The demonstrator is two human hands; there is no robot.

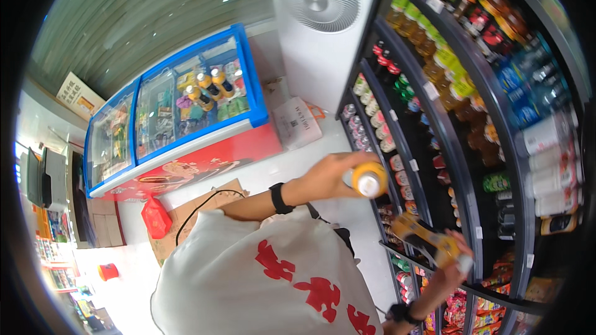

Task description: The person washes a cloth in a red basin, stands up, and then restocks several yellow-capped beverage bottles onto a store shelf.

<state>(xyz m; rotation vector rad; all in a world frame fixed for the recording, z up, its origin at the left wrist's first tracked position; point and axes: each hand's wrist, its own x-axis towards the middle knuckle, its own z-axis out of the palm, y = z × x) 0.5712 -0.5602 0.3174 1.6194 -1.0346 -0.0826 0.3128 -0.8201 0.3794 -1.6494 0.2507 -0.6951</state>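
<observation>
My left hand [333, 174] is closed around a yellow drink bottle [369, 179] with a white cap, its top turned toward the camera. Lower right, my right hand [454, 253] grips the cap end of another yellow bottle [419, 237] with a dark label; it is slanted and slightly blurred, beside the drink shelves [458, 149]. Three similar bottles [209, 88] stand together on the glass lid of the blue-rimmed chest freezer [195, 142], left of my left hand.
A white upright appliance with a round fan grille [321, 51] stands beside the shelves. Near the freezer's end is a white bag [298, 123]. Flattened cardboard [200, 214], a red plastic bag [156, 217] and a small red container [108, 271] lie on the floor.
</observation>
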